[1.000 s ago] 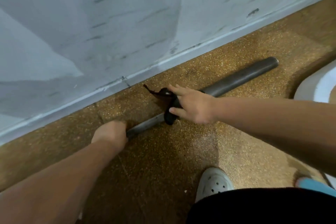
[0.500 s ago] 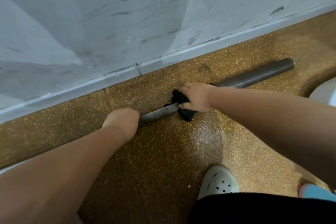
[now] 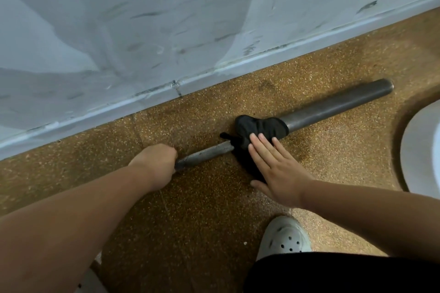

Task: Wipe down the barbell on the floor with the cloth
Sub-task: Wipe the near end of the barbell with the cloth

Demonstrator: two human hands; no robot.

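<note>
1. Black garment (image 3: 333,273): nearest to you, well on the near side of the barbell (image 3: 333,107).
2. White perforated shoe (image 3: 283,238): on the speckled brown floor (image 3: 209,209), on the barbell's near side, below your right wrist.
3. Your right hand (image 3: 278,173): released and flat, with straight fingers (image 3: 263,143) laid together. Their tips rest on the cloth where it covers the barbell, and the palm lies on the barbell's near side.
4. Your left hand (image 3: 154,162): clenched in a fist round the barbell's thin, scuffed shaft, left of the cloth. A short bare stretch of shaft shows between the two.
5. Barbell: lying on the floor, slanting from your left fist up to the right. The thick dark sleeve runs on past the cloth to a blunt end.
6. Cloth (image 3: 259,126): black, draped over the barbell where the thin shaft meets the thick sleeve. Part of it hangs to the near side under your right hand.
7. White curved object (image 3: 423,150): on the floor, right of the barbell and apart from it. What it is cannot be told.
8. White skirting (image 3: 262,59): beyond the barbell, running roughly alongside it.
9. Scuffed pale wall (image 3: 166,19): above the skirting, farthest from the barbell.
</note>
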